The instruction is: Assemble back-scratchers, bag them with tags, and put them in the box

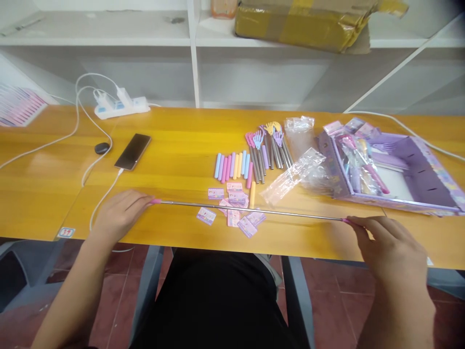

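A thin telescopic back scratcher (250, 210), drawn out long, spans the space between my two hands above the table's front part. My left hand (121, 213) pinches its pink left end. At the other side my right hand (390, 242) is closed on the pink right end, and the fingers hide most of that tip. Behind the rod lie several small printed cards (216, 194) in a loose pile. Farther back are pastel handle tubes (232, 166) in a row and a bunch of short metal rods with hand-shaped scratcher heads (258, 139).
A purple display box (428, 169) with bagged scratchers stands at the right, beside clear plastic bags (294, 182). On the left lie a phone (132, 151) on a cable, a round black object (102, 148) and a power strip (123, 107). White shelves (192, 68) rise behind the table.
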`<state>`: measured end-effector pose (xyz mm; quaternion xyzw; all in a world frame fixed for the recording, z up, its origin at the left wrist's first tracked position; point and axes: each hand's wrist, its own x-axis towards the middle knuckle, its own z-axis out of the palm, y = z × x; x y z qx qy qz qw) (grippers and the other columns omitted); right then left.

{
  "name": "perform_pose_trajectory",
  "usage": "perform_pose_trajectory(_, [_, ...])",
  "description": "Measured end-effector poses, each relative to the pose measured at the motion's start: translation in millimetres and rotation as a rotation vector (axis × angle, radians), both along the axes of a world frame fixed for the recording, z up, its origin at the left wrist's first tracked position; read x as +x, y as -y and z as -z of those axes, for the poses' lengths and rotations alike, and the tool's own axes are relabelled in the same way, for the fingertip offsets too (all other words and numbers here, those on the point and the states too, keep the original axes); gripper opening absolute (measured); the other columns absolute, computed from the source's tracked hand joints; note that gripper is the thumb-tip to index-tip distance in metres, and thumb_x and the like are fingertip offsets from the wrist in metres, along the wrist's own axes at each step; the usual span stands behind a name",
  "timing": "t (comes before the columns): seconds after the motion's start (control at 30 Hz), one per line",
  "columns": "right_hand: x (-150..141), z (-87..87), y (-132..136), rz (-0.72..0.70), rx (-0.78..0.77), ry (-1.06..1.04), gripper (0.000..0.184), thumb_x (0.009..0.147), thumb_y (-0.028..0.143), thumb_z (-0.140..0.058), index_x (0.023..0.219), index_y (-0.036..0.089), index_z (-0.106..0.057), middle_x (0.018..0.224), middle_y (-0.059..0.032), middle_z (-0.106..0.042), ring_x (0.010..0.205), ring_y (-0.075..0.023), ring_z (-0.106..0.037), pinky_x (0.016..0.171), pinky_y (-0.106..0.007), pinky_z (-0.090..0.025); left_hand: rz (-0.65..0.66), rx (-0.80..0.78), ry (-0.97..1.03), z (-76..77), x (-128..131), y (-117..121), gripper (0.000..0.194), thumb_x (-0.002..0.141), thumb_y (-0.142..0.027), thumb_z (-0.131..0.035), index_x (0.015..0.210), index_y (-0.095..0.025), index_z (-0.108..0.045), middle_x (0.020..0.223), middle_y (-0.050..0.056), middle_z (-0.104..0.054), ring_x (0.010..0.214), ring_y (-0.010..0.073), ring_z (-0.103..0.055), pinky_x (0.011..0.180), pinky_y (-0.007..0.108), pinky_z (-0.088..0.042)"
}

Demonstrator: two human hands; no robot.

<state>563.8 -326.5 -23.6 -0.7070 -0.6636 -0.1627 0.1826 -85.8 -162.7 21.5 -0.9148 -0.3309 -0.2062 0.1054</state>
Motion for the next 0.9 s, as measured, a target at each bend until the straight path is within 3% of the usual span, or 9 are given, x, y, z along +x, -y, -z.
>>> perform_pose_trajectory(0.13, [-0.7, -6.2, -5.5, -0.018, 0.082, 0.017, 0.008, 0.101, 0.031, -0.073, 0.097, 0.037, -0.074, 0.086, -0.0091, -0.08, 0.081, -0.0299, -0.077, 0.071, -0.043, -0.054, 0.034, 0.019, 0.032, -3.4, 12.8, 0.2, 0.013, 0.107, -0.024, -0.069, 0.119, -0.023, -0.073, 0.107, 0.006, -0.081, 0.093, 0.0243, -0.075, 0.084, 0.041, -0.062])
perform_pose_trajectory(0.23, [-21.3, -11.7, -19.4, -0.102, 0.114, 0.021, 0.008, 0.101, 0.026, -0.075, 0.098, 0.033, -0.075, 0.088, -0.0079, -0.081, 0.08, -0.0257, -0.076, 0.076, -0.04, -0.055, 0.088, -0.006, 0.07, -1.0, 33.7, 1.8, 0.016, 0.106, -0.021, -0.07, 0.122, -0.021, -0.072, 0.104, 0.006, -0.08, 0.09, 0.023, -0.074, 0.084, 0.039, -0.06])
perform_pose_trajectory(0.33, [-71.5, -14.9, -43.3, -0.24, 0.153, 0.025, 0.009, 0.103, 0.019, -0.071, 0.103, 0.026, -0.076, 0.088, -0.0046, -0.078, 0.079, -0.0211, -0.072, 0.077, -0.035, -0.052, 0.11, -0.033, 0.081, 5.1, 75.7, 4.5, 0.014, 0.107, -0.02, -0.068, 0.121, -0.019, -0.072, 0.099, 0.006, -0.078, 0.084, 0.0217, -0.072, 0.079, 0.037, -0.057])
perform_pose_trajectory(0.47, [-162.5, -13.7, -77.3, -0.432, 0.123, -0.006, 0.014, 0.107, 0.012, -0.063, 0.106, 0.019, -0.074, 0.092, -0.0065, -0.074, 0.086, -0.0212, -0.065, 0.077, -0.034, -0.046, 0.153, -0.037, 0.004, 17.2, 146.3, 8.3, 0.015, 0.111, -0.02, -0.059, 0.117, -0.018, -0.073, 0.089, 0.006, -0.073, 0.08, 0.0227, -0.068, 0.07, 0.036, -0.051])
perform_pose_trajectory(0.57, [-204.8, -10.4, -90.8, -0.453, 0.075, 0.021, 0.022, 0.106, 0.005, -0.058, 0.096, 0.018, -0.071, 0.085, -0.0061, -0.068, 0.081, -0.0213, -0.058, 0.071, -0.035, -0.04, 0.142, -0.053, -0.061, 24.1, 176.0, 6.1, 0.016, 0.111, -0.016, -0.056, 0.106, -0.016, -0.071, 0.09, 0.008, -0.071, 0.082, 0.0243, -0.067, 0.07, 0.038, -0.051])
perform_pose_trajectory(0.67, [-209.0, -11.1, -96.0, -0.478, 0.06, -0.024, 0.023, 0.106, 0.004, -0.057, 0.094, 0.018, -0.071, 0.082, -0.0055, -0.065, 0.079, -0.0211, -0.054, 0.071, -0.035, -0.038, 0.148, -0.089, -0.039, 24.6, 179.0, -1.2, 0.016, 0.113, -0.023, -0.056, 0.106, -0.017, -0.069, 0.091, 0.007, -0.07, 0.083, 0.0242, -0.066, 0.071, 0.038, -0.051])
perform_pose_trajectory(0.8, [-180.8, -28.4, -116.5, -0.596, -0.032, -0.204, 0.019, 0.11, 0.021, -0.062, 0.095, 0.021, -0.073, 0.088, -0.0062, -0.071, 0.081, -0.0214, -0.06, 0.073, -0.034, -0.04, 0.135, -0.201, -0.047, 17.3, 174.6, -16.9, 0.021, 0.116, -0.03, -0.05, 0.109, -0.019, -0.067, 0.094, 0.007, -0.071, 0.084, 0.0241, -0.068, 0.073, 0.037, -0.05])
perform_pose_trajectory(0.87, [-156.8, -39.9, -137.0, -0.534, -0.101, -0.342, 0.022, 0.109, 0.04, -0.067, 0.096, 0.023, -0.075, 0.093, -0.0072, -0.075, 0.085, -0.0227, -0.065, 0.077, -0.034, -0.043, 0.061, -0.332, -0.054, 12.9, 177.0, -29.0, 0.021, 0.116, -0.031, -0.047, 0.112, -0.019, -0.064, 0.099, 0.009, -0.073, 0.086, 0.0254, -0.07, 0.073, 0.037, -0.049])
perform_pose_trajectory(0.9, [-142.4, -43.8, -148.7, -0.414, -0.131, -0.377, 0.03, 0.108, 0.049, -0.066, 0.096, 0.023, -0.075, 0.094, -0.009, -0.076, 0.086, -0.0243, -0.068, 0.079, -0.035, -0.045, 0.006, -0.413, -0.047, 11.3, 179.3, -36.1, 0.019, 0.116, -0.032, -0.047, 0.112, -0.02, -0.062, 0.1, 0.01, -0.074, 0.085, 0.026, -0.07, 0.072, 0.037, -0.048])
